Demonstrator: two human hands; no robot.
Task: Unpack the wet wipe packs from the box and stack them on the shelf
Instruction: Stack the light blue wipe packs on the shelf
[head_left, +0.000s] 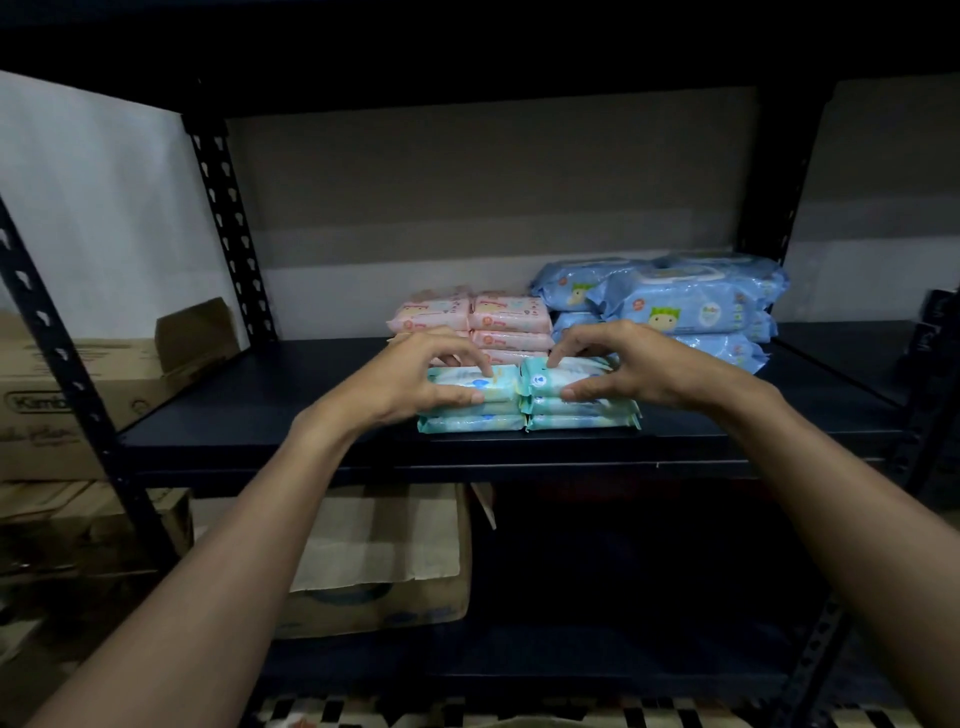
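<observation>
**Seating the two top packs on the near stacks**

Left hand (410, 376) is curling round the left mint-green soft plastic wet wipe pack (467, 382), thumb on its near edge, fingers over its far edge; right hand (628, 371) is gripping the right mint-green soft plastic wet wipe pack (561, 376) the same way; neither hand is spread flat. Both packs are lying on the lower mint-green packs (470, 422), making two low stacks side by side and touching, near the front lip of the dark flat metal shelf (260, 415); small pale pink wipe packs (509, 317) are standing just behind; large light blue wipe packs (691, 301) are piled at the far right.

Judging the step as placing and squaring:
- holding each pack level while it is settling; the film looks slippery, so a tilted pack is likely sliding off
- pressing edges flush with the pack beneath before loosening the fingers
- drawing the two tops together so the stacks are propping each other
- nudging toward the far side, since the stacks are sitting close to the lip

Open brown cardboard box (384, 561) is resting on the level below; its contents are not showing.
</observation>
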